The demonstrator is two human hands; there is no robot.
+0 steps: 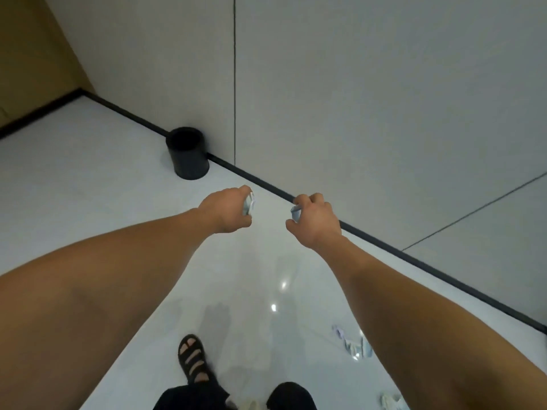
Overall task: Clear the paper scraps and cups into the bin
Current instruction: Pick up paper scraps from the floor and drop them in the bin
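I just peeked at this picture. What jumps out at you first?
Two bare arms stretch forward, the left hand and right hand each closed around a crumpled pale paper scrap. Ahead, a round black bin stands open against the grey wall. More pale paper scraps lie on the shiny white floor at lower right.

Setting: bare indoor room or corridor corner, office-like or institutional rather than domestic. Evidence: glossy pale tiled floor (88,184) reflecting ceiling lights; flat grey wall panels (370,93) with thin dark seams, upper frame; black skirting strip (384,242) running 10 to 4 o'clock; tan wall (26,54) at 10 o'clock; black cylindrical bin (187,153) against skirting at 11 o'clock. No furniture visible.
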